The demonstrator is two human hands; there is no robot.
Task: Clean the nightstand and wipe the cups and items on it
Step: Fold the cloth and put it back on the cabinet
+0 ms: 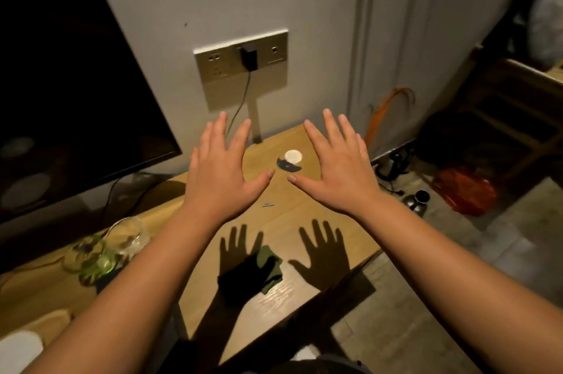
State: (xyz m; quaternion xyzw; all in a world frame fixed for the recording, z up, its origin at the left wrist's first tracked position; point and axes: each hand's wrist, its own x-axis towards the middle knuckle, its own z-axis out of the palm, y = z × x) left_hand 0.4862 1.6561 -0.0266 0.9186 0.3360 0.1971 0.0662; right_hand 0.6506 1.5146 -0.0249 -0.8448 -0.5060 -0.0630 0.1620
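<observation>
forearms (128, 288) partly hiding glass cups (100, 251)

A pale wall (182, 8) fills twelve o'clock, bearing a metal socket panel (240, 68) with a black charger (249, 59). A dark screen (61, 84) hangs at ten o'clock. Tiled floor (457, 297) spreads toward four o'clock, dimly lit.

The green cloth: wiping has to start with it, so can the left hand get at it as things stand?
Probably yes. The left hand is open and holds nothing, and the green cloth lies uncovered on the nightstand, nearer the person than the hand. The glass cups stand off to the left, out of the way.
</observation>
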